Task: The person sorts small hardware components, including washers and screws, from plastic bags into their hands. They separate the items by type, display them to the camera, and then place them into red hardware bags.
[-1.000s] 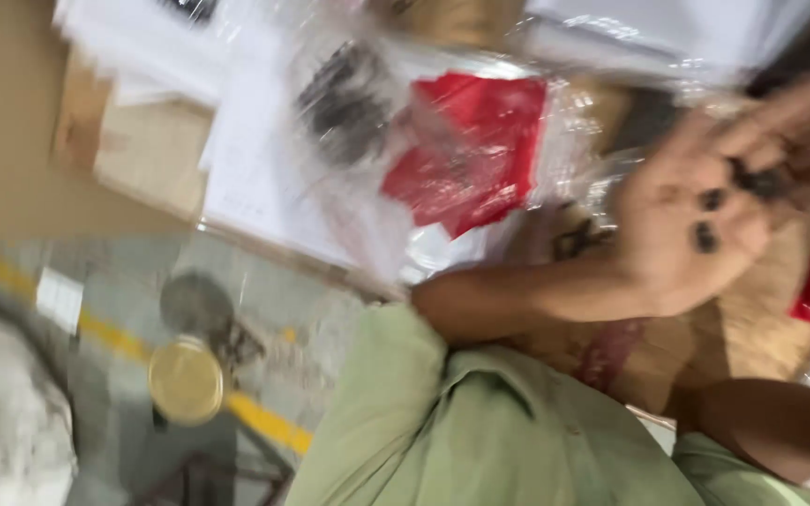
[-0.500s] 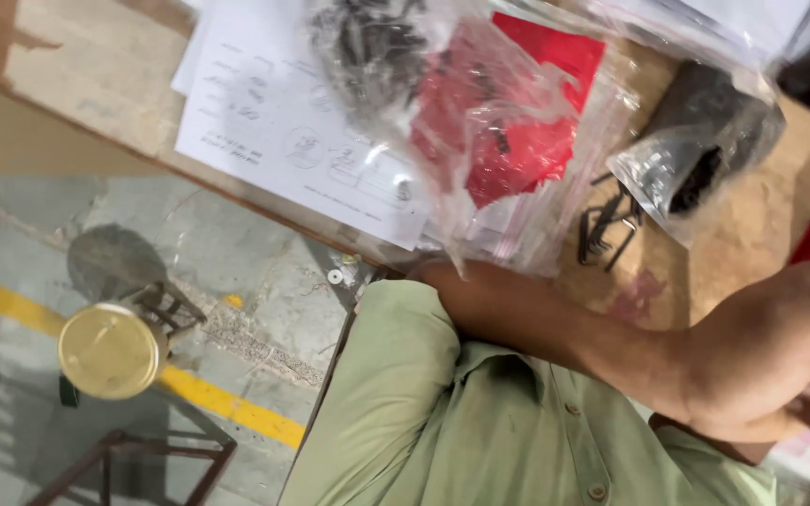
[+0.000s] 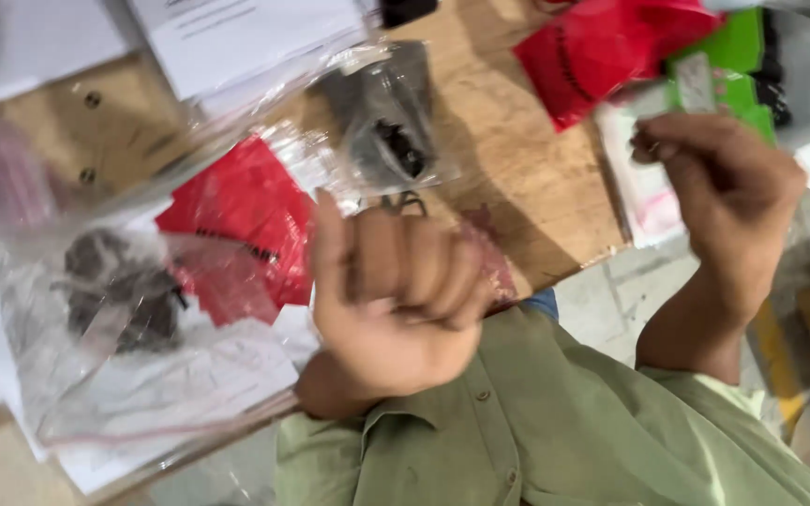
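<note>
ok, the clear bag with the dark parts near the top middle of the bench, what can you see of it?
The small clear plastic bag lies on the wooden bench, crumpled and glossy, with a clump of small dark parts bunched near its lower middle. Its upper edge lies against white papers, and a red sheet sits lower left of it. The left hand, closed in a fist, is just below; whether it touches the bag cannot be told.

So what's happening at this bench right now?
A person in a green shirt is at a wooden table strewn with clear plastic bags of small dark parts, red packets and printed sheets. The left hand is closed in a fist above the table edge; what it holds is hidden. The right hand pinches a small clear bag near a green packet.
</note>
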